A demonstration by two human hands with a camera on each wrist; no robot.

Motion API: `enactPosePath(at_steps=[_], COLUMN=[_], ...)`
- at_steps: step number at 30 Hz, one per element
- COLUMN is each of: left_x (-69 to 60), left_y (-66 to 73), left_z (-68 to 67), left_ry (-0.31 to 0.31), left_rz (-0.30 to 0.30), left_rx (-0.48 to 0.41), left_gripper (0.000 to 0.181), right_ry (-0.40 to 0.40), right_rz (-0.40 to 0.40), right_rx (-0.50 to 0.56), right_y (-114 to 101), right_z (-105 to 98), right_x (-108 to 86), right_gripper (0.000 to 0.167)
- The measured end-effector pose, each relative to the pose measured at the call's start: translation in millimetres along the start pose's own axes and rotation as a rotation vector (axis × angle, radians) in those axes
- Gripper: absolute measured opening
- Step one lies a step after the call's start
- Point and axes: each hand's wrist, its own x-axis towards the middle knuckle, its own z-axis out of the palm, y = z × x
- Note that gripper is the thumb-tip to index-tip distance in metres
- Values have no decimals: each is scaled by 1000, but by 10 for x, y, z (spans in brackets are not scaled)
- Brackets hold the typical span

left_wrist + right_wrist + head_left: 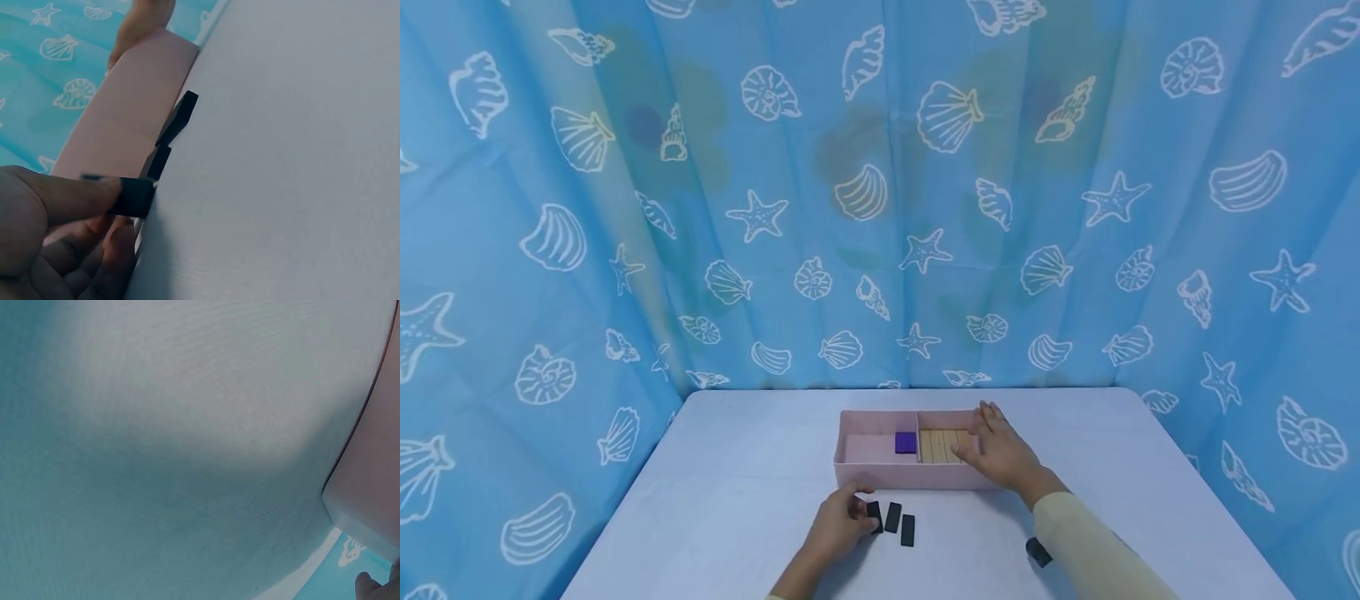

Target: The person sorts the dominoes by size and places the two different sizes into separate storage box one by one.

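Note:
With its thumb and fingers my left hand (pixel 838 523) pinches a small black rectangular block (pixel 874 517), just in front of the box; in the left wrist view the thumb presses on this block (pixel 136 197). Two more black blocks (pixel 892 517) (pixel 908 531) lie beside it on the white table. My right hand (pixel 1003 450) reaches over the right compartment of a pink two-part box (pixel 887 477), fingers extended at its right end and thumb apart. Wooden strips (pixel 938 447) lie in that compartment. A purple block (pixel 906 442) sits in the left compartment, against the divider.
Next to my right sleeve (pixel 1086 542) lies another dark object (pixel 1038 552), partly hidden by it. The white tabletop (pixel 737 467) spreads around the box. A blue curtain (pixel 880 250) with shell and starfish prints hangs behind and at both sides.

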Motion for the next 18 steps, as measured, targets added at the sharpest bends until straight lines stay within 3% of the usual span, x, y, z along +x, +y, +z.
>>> enactPosePath(at_steps=[7,11,18], left_x=[14,39,36], left_y=[-23,-14,-3], left_z=[-41,-61,-72], left_ry=[-65,-94,-84], left_rz=[21,-24,-101], left_rx=[-206,-264,-369], left_gripper=[39,39,37], right_ry=[-3,2,0], right_rz=[-5,-8,-5], right_rx=[-14,-23,-16], right_y=[-7,1,3], right_z=[-5,-7,10], right_x=[6,19,-5], right_gripper=[95,94,95])
